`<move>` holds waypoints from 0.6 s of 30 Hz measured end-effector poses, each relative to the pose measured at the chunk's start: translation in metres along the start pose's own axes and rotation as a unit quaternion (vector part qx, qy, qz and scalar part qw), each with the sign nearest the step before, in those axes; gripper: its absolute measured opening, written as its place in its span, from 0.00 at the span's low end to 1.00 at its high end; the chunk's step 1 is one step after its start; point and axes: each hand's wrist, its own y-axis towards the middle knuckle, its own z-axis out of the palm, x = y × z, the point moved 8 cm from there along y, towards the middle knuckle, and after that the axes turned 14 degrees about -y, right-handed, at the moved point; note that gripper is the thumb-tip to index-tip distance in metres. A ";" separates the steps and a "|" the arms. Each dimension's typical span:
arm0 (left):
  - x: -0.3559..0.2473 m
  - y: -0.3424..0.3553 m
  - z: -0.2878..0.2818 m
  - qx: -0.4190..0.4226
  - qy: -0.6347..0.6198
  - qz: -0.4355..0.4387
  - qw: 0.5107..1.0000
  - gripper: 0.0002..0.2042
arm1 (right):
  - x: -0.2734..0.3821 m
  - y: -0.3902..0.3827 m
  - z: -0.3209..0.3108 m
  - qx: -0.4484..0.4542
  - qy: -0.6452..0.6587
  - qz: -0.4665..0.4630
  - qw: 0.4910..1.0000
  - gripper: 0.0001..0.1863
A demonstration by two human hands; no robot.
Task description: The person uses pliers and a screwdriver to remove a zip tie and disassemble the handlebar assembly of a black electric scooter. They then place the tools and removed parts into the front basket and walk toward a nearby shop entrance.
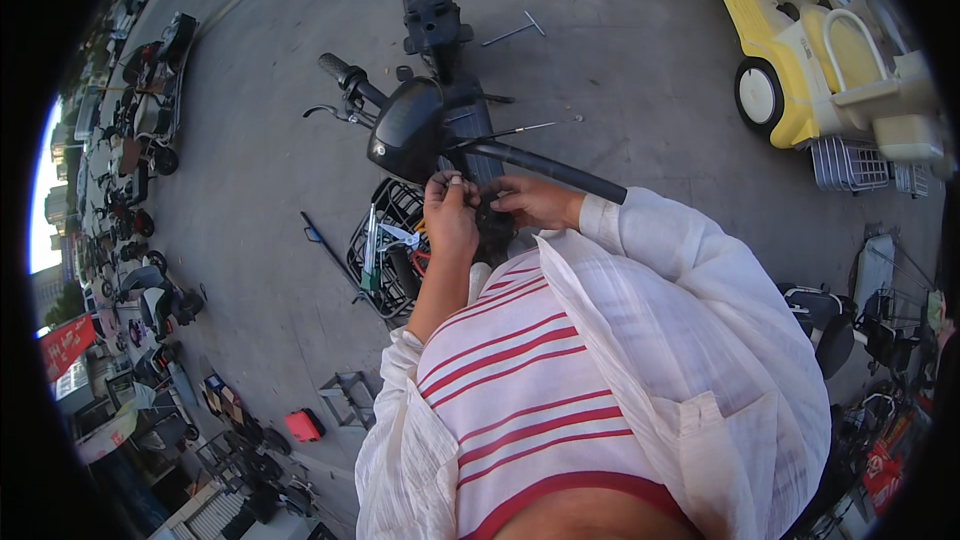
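Close in front of my chest, my left hand (452,208) has its fingers bent into a pinch. What it holds, if anything, is too small to make out. My right hand (530,202) is beside it, fingers curled in at a dark part (494,230) I cannot name. Just beyond both hands is a black electric scooter's front housing (410,130). A black rubber grip (338,67) and a brake lever (320,112) stick out on its left. On the right a bare dark handlebar tube (560,170) reaches toward my right sleeve, with a thin cable (520,130) beyond it.
A black wire basket (358,240) with several tools sits left of my hands. A T-handle wrench (515,30) lies on the ground near the scooter's black seat (428,5). A yellow cart (800,60) stands far right. Parked scooters (150,290) line the left; a red case (304,425) lies lower left.
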 end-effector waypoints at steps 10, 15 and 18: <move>0.003 0.001 -0.001 0.016 -0.018 0.003 1.000 0.02 | -0.020 -0.005 -0.008 0.015 0.071 0.076 0.995 0.14; 0.002 0.000 -0.002 0.008 -0.016 -0.003 1.000 0.02 | -0.020 -0.007 -0.002 0.055 0.117 0.099 0.987 0.18; 0.002 -0.002 -0.001 0.007 -0.023 -0.012 1.000 0.03 | -0.019 -0.007 -0.005 0.038 0.120 0.084 0.988 0.21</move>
